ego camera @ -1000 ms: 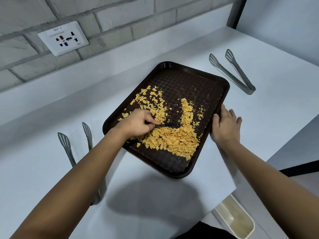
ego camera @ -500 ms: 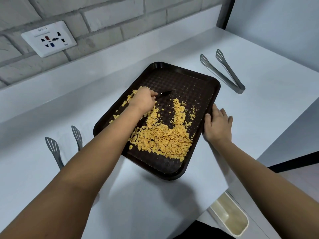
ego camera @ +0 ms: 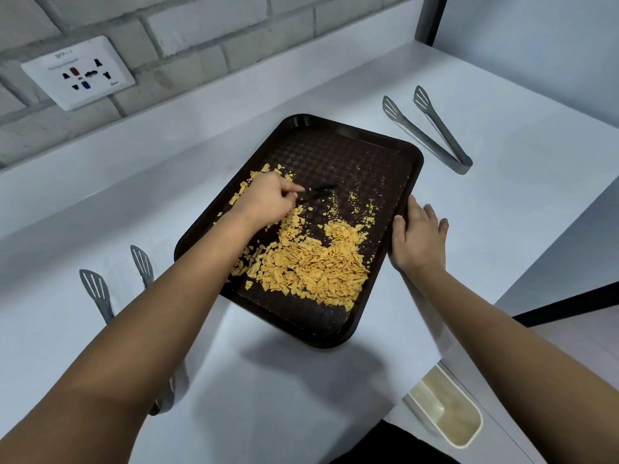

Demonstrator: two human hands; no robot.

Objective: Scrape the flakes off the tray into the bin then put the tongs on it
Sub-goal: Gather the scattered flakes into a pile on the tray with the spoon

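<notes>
A dark brown tray (ego camera: 338, 142) lies at an angle on the white counter, its near corner past the counter's front edge. Yellow flakes (ego camera: 311, 266) are heaped on its near half, with a few scattered toward the left rim. My left hand (ego camera: 268, 199) is over the tray's middle, shut on a thin black scraper (ego camera: 320, 189) whose tip points right. My right hand (ego camera: 417, 234) grips the tray's right rim. One pair of grey tongs (ego camera: 427, 128) lies to the right of the tray. A second pair of tongs (ego camera: 100, 289) lies to the left, partly under my left forearm.
A cream bin (ego camera: 449, 413) stands on the floor below the counter's front right corner. A brick wall with a white socket plate (ego camera: 78, 72) runs behind a raised white ledge. A white side wall closes off the right.
My left hand swept from the near heap up to the tray's middle with the scraper. More flakes now sit in the near pile. My right hand stayed on the rim.
</notes>
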